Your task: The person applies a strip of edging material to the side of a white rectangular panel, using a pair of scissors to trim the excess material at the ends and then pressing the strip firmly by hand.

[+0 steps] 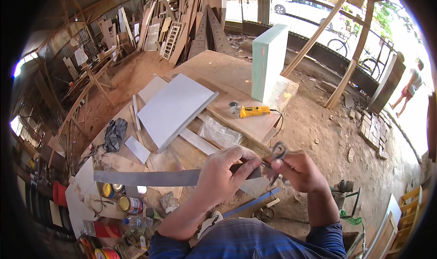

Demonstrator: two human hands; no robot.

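Observation:
My left hand [225,172] is closed in a pinch on a long grey strip [150,178], which looks like edge banding. Its long end reaches out to the left over the table, and a short end sticks out past my fingers on the right. My right hand [298,170] is closed on a pair of scissors [278,149] with dark looped handles. The blades lie close to the strip's short end, partly hidden by my fingers, so I cannot tell whether they touch it. Beyond my hands, a pale grey board [177,106] lies on the worktable [214,65].
A yellow angle grinder [254,111] with a cord lies near the table's right edge. Clear plastic wrap [220,131], a black bag [115,134] and several paint cans [130,204] are about. A pale green panel [268,61] stands upright at the back. A person [412,84] is outside, far right.

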